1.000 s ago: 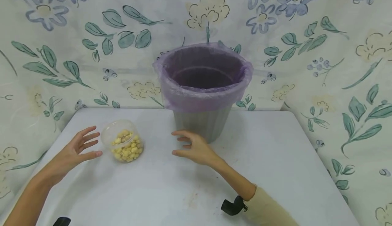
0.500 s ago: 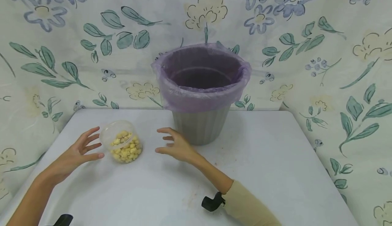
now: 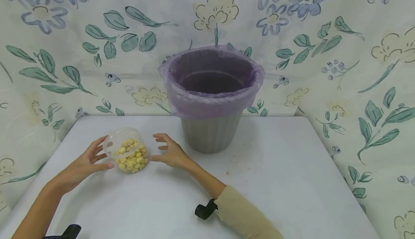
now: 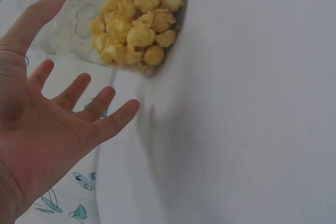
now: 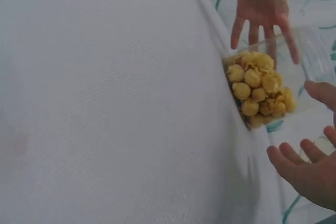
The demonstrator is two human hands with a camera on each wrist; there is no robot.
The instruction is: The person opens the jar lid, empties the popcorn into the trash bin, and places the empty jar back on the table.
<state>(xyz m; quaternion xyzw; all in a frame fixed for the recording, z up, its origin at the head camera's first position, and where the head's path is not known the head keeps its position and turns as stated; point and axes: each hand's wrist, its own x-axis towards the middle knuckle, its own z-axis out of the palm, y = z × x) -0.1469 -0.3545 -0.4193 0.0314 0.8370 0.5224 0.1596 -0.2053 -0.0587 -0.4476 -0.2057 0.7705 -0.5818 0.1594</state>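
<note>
A clear plastic tub of popcorn (image 3: 131, 156) stands upright on the left part of the white table, filled to roughly half its height. My left hand (image 3: 89, 161) is at its left side, fingers spread and thumb apart, fingertips right by the wall. On the other side my right hand (image 3: 170, 152) has its fingers stretched toward the tub, the thumb tip close to its wall. In the left wrist view the popcorn (image 4: 139, 22) shows through the clear wall beyond the spread fingers. The right wrist view has the tub (image 5: 304, 51) between both hands, which hold nothing.
A grey bin (image 3: 210, 134) with a purple bag liner (image 3: 210, 106) folded over its rim stands at the back middle of the table (image 3: 275, 167). Flower-patterned cloth (image 3: 146, 59) hangs behind and at the sides. A few small specks lie right of the bin's base.
My right hand has moved left, from in front of the bin to beside the tub. The left hand has come slightly closer to the tub, which stays where it was.
</note>
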